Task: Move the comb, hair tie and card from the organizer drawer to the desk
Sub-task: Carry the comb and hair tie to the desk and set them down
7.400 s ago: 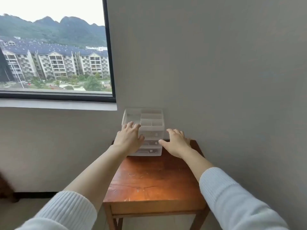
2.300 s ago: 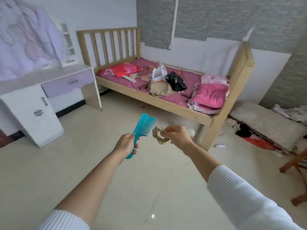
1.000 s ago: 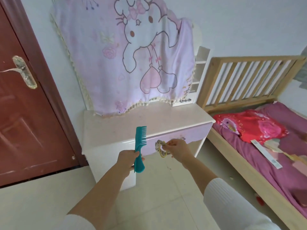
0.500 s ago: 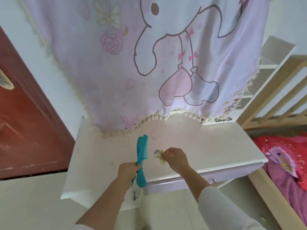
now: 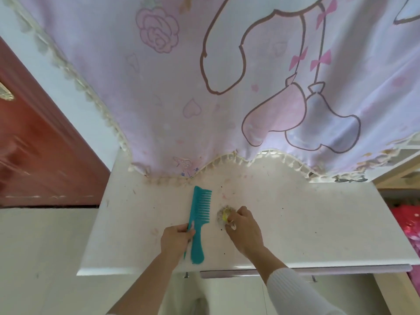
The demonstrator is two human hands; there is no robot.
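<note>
Pink cartoon cloth [image 5: 204,87] hangs behind the white desk [image 5: 318,223], with a red door [image 5: 34,155] off to the side. On the desk lies the blue comb [image 5: 200,219], and the left hand [image 5: 176,243] holds its edge. Just beside it, the right hand [image 5: 244,228] pinches the hair tie [image 5: 223,215] down on the top. Both should let go gently so nothing slides. No card shows.

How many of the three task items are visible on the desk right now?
2. The teal comb lies left of centre at the left hand; the hair tie sits under the right hand. No card shows; it may be hidden.
</note>
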